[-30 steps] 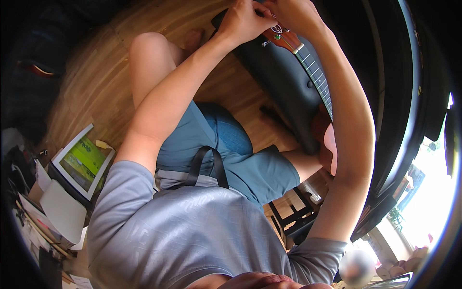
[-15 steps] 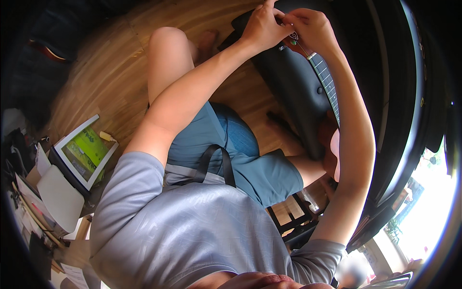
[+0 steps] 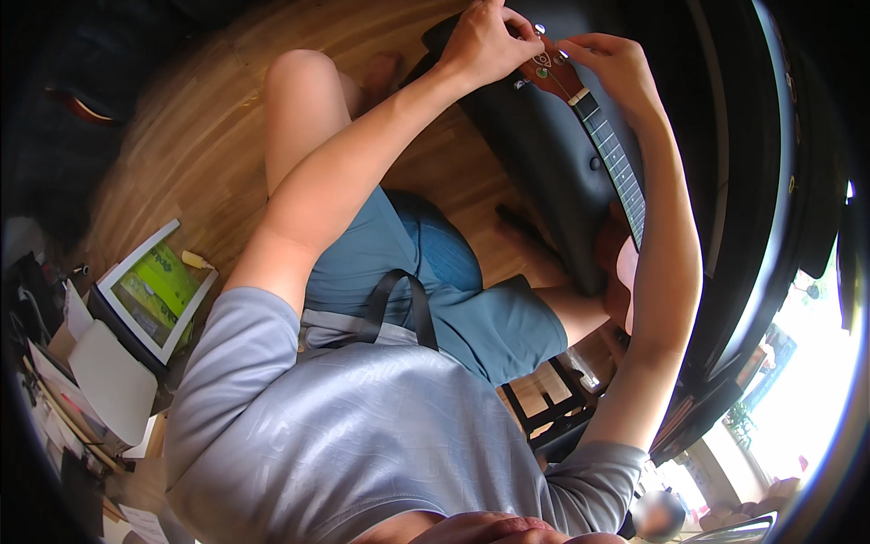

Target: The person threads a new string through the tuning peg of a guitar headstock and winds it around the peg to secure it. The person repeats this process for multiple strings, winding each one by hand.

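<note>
A ukulele with a brown headstock and dark fretboard rests along a black padded bench. My right forearm covers part of its pinkish body. At the far end, my left hand is closed in a pinch at the headstock's left edge; whatever lies between its fingertips is hidden. From the other side, my right hand pinches a small pale tuning peg between thumb and finger. More pegs stick out around the headstock, one silvery at its lower left. Both forearms reach forward, the right one passing over the ukulele.
Close along the right stands a large glossy black piece of furniture. At left, a white-framed green picture stands beside papers and a pale panel. Wooden flooring spreads ahead; another person's blurred head shows at lower right.
My right hand has drawn back from the headstock's middle to a peg on its right side, uncovering more of the headstock. My left hand has shifted slightly left.
</note>
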`<state>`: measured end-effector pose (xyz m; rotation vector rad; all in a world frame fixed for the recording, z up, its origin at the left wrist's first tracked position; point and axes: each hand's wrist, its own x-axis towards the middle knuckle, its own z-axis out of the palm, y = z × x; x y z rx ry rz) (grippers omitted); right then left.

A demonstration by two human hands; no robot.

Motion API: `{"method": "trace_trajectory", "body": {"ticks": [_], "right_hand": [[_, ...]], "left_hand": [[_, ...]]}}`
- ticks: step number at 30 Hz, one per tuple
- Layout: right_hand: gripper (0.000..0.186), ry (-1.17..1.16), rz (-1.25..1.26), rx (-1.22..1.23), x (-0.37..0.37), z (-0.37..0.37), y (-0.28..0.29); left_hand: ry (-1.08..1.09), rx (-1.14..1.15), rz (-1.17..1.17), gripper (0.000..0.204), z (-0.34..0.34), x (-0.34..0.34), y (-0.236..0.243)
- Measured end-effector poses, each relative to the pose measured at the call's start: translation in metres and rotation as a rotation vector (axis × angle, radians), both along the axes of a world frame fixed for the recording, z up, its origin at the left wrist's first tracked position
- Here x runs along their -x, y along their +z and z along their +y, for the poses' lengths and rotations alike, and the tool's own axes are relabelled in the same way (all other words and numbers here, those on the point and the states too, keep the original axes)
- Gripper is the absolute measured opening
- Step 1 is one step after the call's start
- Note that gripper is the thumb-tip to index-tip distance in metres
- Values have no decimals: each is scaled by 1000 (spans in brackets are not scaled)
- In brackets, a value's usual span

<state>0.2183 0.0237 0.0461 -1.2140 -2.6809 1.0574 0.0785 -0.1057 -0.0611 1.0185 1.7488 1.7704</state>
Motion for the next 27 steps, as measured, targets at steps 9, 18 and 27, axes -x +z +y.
{"method": "trace_trajectory", "body": {"ticks": [9,18,27], "right_hand": [[30,188,-106,-218,13,23,-17],[16,643,-351,-907,52,-5,-15],[21,593,-291,-688,56,4,-20]], "left_hand": [[11,75,34,70,-5,0,10],[19,95,53,75,-6,1,9],[125,-68,33,75,-3,-8,2]]}}
